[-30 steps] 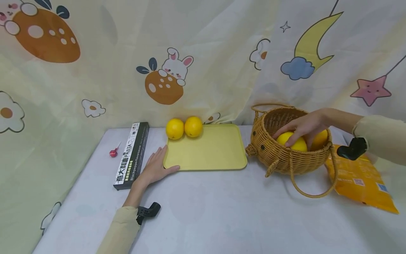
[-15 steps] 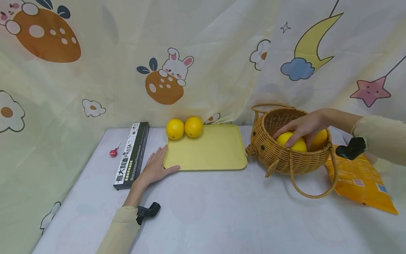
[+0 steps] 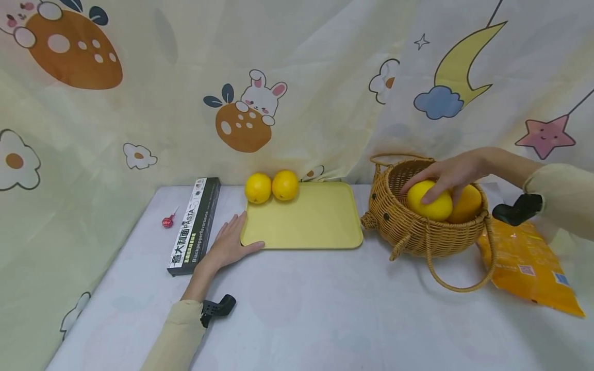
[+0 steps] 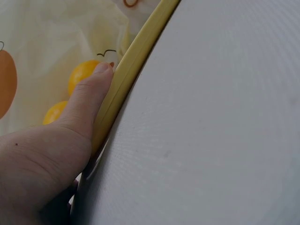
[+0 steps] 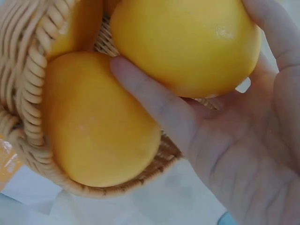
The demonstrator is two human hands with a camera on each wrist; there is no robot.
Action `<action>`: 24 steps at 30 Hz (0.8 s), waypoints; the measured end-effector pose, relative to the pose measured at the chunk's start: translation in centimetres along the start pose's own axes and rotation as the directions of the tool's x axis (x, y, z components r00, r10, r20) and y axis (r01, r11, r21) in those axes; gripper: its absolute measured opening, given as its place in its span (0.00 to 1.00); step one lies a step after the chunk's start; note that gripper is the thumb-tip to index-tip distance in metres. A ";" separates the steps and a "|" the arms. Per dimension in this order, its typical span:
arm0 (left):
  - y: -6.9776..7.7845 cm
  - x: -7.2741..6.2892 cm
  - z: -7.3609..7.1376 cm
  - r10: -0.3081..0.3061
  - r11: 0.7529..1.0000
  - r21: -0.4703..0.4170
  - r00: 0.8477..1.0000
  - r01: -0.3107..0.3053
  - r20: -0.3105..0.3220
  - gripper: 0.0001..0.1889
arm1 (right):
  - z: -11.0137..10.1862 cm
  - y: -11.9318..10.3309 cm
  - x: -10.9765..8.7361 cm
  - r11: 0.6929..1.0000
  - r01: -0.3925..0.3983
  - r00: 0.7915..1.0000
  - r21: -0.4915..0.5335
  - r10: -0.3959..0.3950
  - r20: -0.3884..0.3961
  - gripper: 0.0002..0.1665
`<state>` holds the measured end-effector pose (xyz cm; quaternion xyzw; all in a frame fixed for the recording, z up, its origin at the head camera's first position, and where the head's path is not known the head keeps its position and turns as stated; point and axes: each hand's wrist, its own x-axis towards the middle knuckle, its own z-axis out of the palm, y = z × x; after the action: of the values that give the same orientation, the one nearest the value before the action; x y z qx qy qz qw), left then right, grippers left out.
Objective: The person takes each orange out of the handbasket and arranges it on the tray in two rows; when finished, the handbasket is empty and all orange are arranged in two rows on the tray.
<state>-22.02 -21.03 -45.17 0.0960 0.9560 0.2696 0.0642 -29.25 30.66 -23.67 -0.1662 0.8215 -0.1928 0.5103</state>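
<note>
In the head view, my right hand [image 3: 457, 170] grips a yellow orange [image 3: 438, 210] at the mouth of a wicker basket [image 3: 417, 239]. The right wrist view shows fingers on both sides of that orange [image 5: 187, 42]. Another orange [image 5: 98, 126] lies against it inside the basket, and more yellow fruit shows behind, partly hidden by the rim. My left hand [image 3: 227, 246] rests at the left front corner of a yellow tray [image 3: 306, 221], fingers straight along its side, thumb on the front edge. Two oranges [image 3: 271, 186] sit side by side at the tray's back left.
Left of the tray lies a black-and-white pasta box [image 3: 194, 226], with a red lollipop [image 3: 167, 222] beyond it. An orange packet [image 3: 529, 268] lies at the right, partly behind the basket. A printed cloth [image 3: 325, 103] hangs behind the table.
My right hand has risen slightly with the orange, which now shows more above the basket rim. The left hand has stayed at the tray. The head view has shifted a little.
</note>
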 end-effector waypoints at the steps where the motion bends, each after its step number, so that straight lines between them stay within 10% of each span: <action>1: 0.0 0.0 0.0 0.001 1.000 0.001 1.000 -0.001 0.000 0.61 | -0.1 -0.1 -0.2 1.000 0.001 1.000 -0.008 -0.002 -0.004 0.40; 11: 0.3 -0.1 -0.1 -0.004 1.000 0.012 1.000 0.004 0.009 0.61 | -0.6 -2.6 -2.2 0.986 0.164 0.975 -0.022 -0.166 -0.148 0.33; 17: 0.4 -0.2 -0.4 0.003 1.000 0.009 1.000 -0.003 0.000 0.60 | 1.4 -3.9 -0.7 0.919 0.393 0.828 -0.033 -0.369 -0.422 0.32; 24: 0.2 -0.1 -0.2 0.004 1.000 0.020 1.000 -0.004 -0.001 0.60 | 4.3 -7.3 2.0 0.886 0.464 0.703 0.022 -0.353 -0.617 0.29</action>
<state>-21.92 -20.96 -44.86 0.0983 0.9586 0.2600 0.0621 -25.64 22.75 -23.40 -0.2296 0.8613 -0.4151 0.1821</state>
